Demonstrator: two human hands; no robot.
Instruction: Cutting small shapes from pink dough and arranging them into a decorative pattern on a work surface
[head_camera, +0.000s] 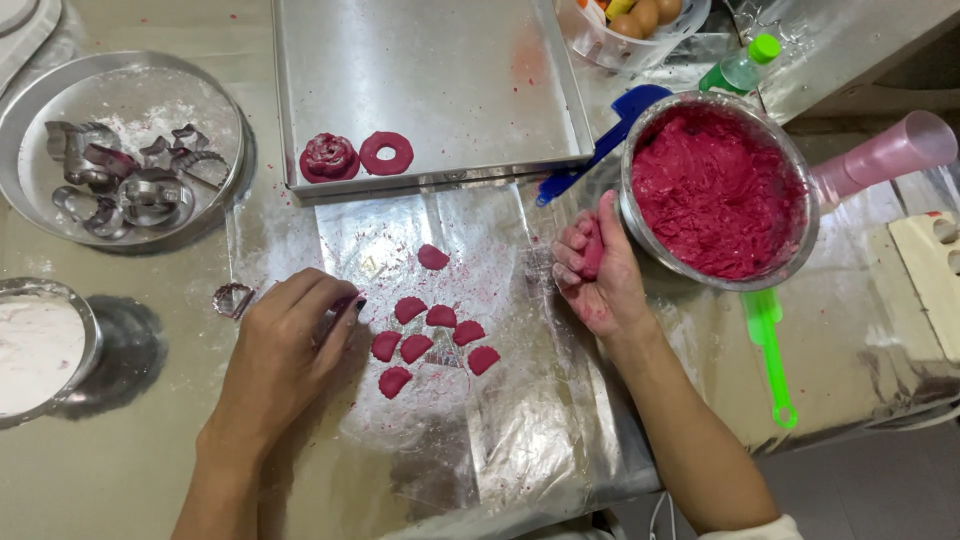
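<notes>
Fingers (578, 262) of the right hand (598, 272) clutch red dough (592, 250); left hand's (285, 345) rest half-curled, holding nothing, on floured foil (520, 400).

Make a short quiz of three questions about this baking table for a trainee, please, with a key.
1. True or false: the baking tray holds two shaped dough pieces.
2. What does the right hand grip?
A. a green spatula
B. a lump of red dough
C. a cutter
3. Fill in: the metal cutters lie in a round ____ dusted with flour.

Key
1. True: a rose shape and a ring.
2. B; the lump shows between the fingers.
3. pan.
</notes>
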